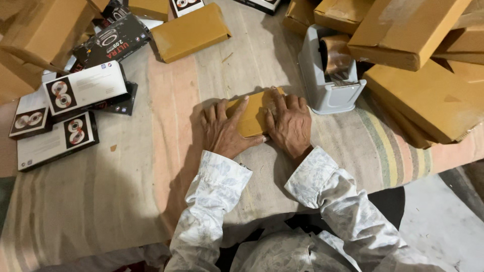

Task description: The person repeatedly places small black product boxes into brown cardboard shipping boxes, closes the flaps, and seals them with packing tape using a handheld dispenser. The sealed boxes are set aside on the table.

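Striped cloth (pixel 126 191) under scattered cartons (pixel 418 95)

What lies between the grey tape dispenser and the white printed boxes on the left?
In the head view, both hands press a brown wrapped packet there; bare striped cloth fills the rest.

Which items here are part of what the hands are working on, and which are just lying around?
In hand:
- brown wrapped packet, pressed flat under the left hand and right hand
- grey tape dispenser, right beside the packet

Lying about:
- white and black printed boxes at the left
- stacked brown parcels at the right
- single brown parcel farther up the striped cloth
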